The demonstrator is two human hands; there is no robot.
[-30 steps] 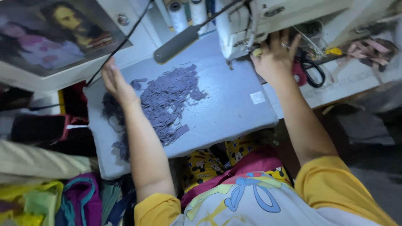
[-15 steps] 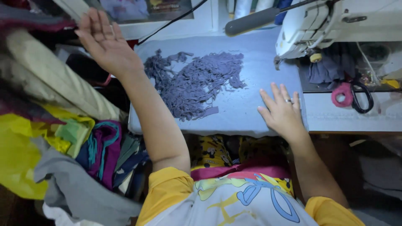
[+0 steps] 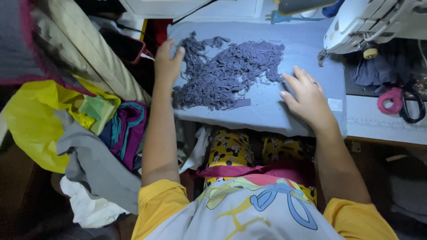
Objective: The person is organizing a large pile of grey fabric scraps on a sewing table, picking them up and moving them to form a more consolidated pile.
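Observation:
A heap of grey-purple fabric strips (image 3: 227,73) lies on a grey-blue cloth (image 3: 267,113) spread over the table. My left hand (image 3: 167,64) rests at the heap's left edge, fingers together, touching the strips. Flat on the cloth at the heap's right edge lies my right hand (image 3: 307,98), fingers spread and holding nothing. A white sewing machine (image 3: 373,22) stands at the upper right.
Scissors with pink and black handles (image 3: 402,104) lie on the table at the right. A pile of clothes, yellow, grey, purple and beige (image 3: 89,124), fills the left side. A dark cloth (image 3: 373,71) hangs under the machine.
My left hand came down from the raised spot at the upper left onto the heap's left edge. My right hand slid up to the heap's right edge.

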